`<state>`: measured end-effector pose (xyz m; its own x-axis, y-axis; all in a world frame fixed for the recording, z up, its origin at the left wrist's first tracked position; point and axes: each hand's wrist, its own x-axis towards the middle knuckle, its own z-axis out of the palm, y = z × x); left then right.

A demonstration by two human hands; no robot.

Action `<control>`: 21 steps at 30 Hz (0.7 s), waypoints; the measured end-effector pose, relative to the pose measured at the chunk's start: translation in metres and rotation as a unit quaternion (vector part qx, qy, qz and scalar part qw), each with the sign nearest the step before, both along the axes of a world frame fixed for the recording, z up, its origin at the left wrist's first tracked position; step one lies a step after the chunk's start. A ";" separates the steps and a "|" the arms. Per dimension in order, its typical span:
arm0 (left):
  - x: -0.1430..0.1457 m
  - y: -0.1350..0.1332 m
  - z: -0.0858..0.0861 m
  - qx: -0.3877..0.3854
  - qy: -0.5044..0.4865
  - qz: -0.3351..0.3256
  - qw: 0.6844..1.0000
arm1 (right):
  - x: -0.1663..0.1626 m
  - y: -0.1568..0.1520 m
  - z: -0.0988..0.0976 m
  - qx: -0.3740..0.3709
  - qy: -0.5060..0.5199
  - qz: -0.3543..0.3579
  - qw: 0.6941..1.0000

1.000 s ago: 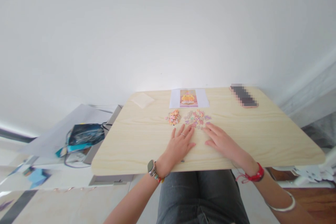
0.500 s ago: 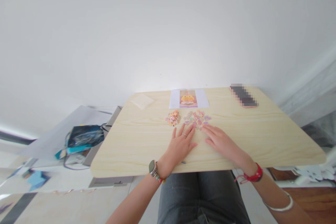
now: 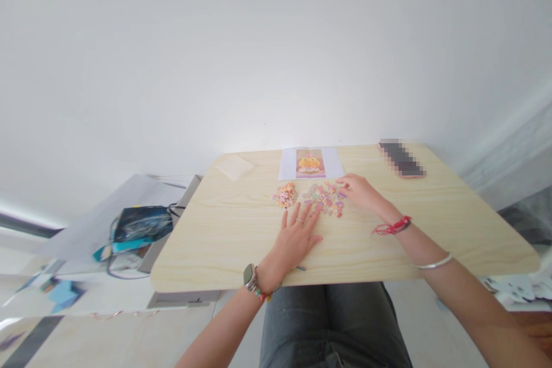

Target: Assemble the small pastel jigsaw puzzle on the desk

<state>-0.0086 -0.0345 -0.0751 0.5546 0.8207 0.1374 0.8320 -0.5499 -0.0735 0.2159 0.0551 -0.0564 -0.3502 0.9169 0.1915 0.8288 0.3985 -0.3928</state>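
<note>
My left hand [image 3: 296, 235] lies flat and open on the light wooden table [image 3: 241, 241], fingers spread, fingertips just short of a loose spread of small pastel puzzle pieces [image 3: 323, 198]. My right hand [image 3: 359, 189] reaches to the right edge of that spread, fingers curled at the pieces; whether it grips one is too small to see. A tighter orange-pink heap of pieces [image 3: 284, 194] sits left of the spread. Behind both lies a white sheet with a picture of an orange figure [image 3: 309, 163].
A phone [image 3: 401, 158] lies at the table's far right. A pale square card [image 3: 234, 166] sits at the far left. Left of the table, a lower surface holds a dark blue bag [image 3: 140, 223] and papers. A white wall rises right behind the table.
My right hand has moved forward and right, from lying flat beside the left hand to the far right edge of the pastel pieces. The pieces look slightly more spread. The left hand stayed put.
</note>
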 end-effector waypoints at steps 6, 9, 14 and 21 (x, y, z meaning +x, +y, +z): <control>-0.004 -0.002 0.004 0.002 -0.013 0.010 1.000 | -0.012 0.017 -0.002 -0.016 -0.065 0.037 0.997; -0.007 0.001 0.006 0.008 -0.025 0.029 0.999 | -0.012 0.017 -0.002 -0.015 -0.096 0.042 0.994; -0.014 0.006 0.012 0.002 -0.063 0.081 0.995 | -0.011 0.011 0.005 -0.003 -0.087 0.050 0.995; -0.018 0.003 0.021 -0.046 -0.083 0.092 0.991 | -0.001 -0.004 0.018 0.005 -0.011 0.030 0.999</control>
<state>-0.0265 -0.0313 -0.0536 0.3697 0.9193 0.1351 0.9155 -0.3853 0.1161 0.2151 0.0510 -0.0387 -0.4083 0.8922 0.1931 0.8117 0.4516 -0.3703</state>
